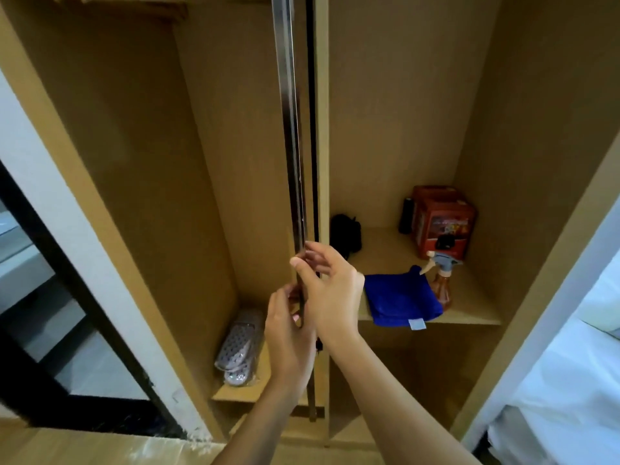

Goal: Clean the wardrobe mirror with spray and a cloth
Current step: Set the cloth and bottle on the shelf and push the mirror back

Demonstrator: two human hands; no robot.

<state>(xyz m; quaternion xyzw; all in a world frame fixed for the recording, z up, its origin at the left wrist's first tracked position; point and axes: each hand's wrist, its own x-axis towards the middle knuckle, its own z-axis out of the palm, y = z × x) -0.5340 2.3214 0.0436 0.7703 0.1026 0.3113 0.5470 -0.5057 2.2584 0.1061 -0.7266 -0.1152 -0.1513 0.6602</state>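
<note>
Both hands grip the thin, edge-on mirrored wardrobe door (297, 182): the left hand (288, 333) curls round its edge low down, the right hand (330, 290) pinches it just above. On the wooden shelf (469, 307) to the right, a folded blue microfibre cloth (401, 297) lies touching an orange spray bottle with a grey trigger (441, 280), in front of a red box (443, 221).

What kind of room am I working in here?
Likely a bedroom: an open wardrobe with shelves, slippers in its left bay, and white bedding at the right edge.
</note>
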